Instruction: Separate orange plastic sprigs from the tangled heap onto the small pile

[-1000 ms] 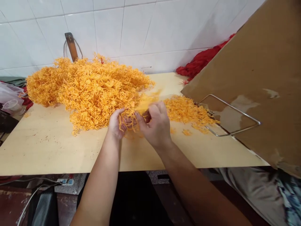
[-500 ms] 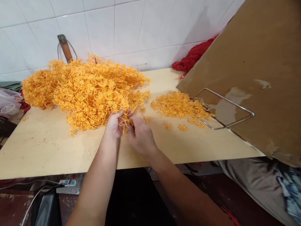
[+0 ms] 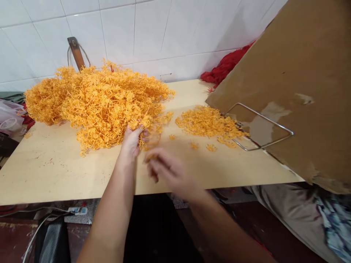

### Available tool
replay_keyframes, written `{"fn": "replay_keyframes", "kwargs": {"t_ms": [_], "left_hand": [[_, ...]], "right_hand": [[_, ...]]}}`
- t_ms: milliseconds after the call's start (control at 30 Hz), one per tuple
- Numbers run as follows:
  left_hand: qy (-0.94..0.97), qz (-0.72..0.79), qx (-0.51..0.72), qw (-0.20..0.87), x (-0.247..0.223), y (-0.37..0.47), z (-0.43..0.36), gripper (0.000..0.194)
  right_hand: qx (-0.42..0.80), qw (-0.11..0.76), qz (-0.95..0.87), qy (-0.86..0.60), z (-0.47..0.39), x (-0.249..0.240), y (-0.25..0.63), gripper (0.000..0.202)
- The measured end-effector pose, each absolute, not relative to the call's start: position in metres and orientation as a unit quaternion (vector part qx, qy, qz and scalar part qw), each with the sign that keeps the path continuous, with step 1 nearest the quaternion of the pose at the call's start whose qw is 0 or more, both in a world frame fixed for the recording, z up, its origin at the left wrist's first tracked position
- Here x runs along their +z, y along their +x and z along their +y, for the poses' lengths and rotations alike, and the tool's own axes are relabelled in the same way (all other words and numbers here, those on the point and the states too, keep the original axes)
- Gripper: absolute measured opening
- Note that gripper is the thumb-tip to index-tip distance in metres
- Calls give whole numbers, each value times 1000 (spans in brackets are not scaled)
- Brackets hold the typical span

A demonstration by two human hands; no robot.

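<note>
Pulling back from the heap, the right hand point(image 3: 167, 171) now sits nearer the table's front edge than half a second ago, smeared by motion; a scrap of orange shows at its fingertips, but whether the fingers are pinched on it I cannot tell. At the near edge of the big orange pile point(image 3: 101, 106), the left hand point(image 3: 131, 140) is closed on a tuft of the tangled plastic sprigs.

To the right of the big orange pile lies a smaller, flatter heap of loose orange pieces point(image 3: 208, 122), with a few strays between the two. Judging by sizes, only a small share has been separated and most of the tangle remains.

Beyond that heap, a wire frame point(image 3: 263, 128) rests against a brown cardboard sheet point(image 3: 296, 80), which hides the wooden table's point(image 3: 55, 164) right end. A red bundle point(image 3: 225, 67) is half covered behind it, and a wooden handle point(image 3: 75, 53) rises behind the big orange pile.
</note>
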State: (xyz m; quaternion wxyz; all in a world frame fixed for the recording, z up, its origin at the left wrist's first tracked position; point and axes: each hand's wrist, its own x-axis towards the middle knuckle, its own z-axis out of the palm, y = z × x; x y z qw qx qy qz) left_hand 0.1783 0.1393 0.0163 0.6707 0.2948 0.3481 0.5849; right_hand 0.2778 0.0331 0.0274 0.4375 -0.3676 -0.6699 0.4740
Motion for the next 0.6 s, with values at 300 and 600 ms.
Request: {"fn": "replay_keyframes", "kwargs": {"t_ms": [300, 600], "left_hand": [[365, 337, 534, 684, 19, 176, 133, 44], [375, 410, 604, 571, 14, 192, 145, 24]], "right_hand": [[393, 473, -551, -564, 124, 42, 305, 24], [189, 387, -730, -531, 115, 30, 299, 29]]}}
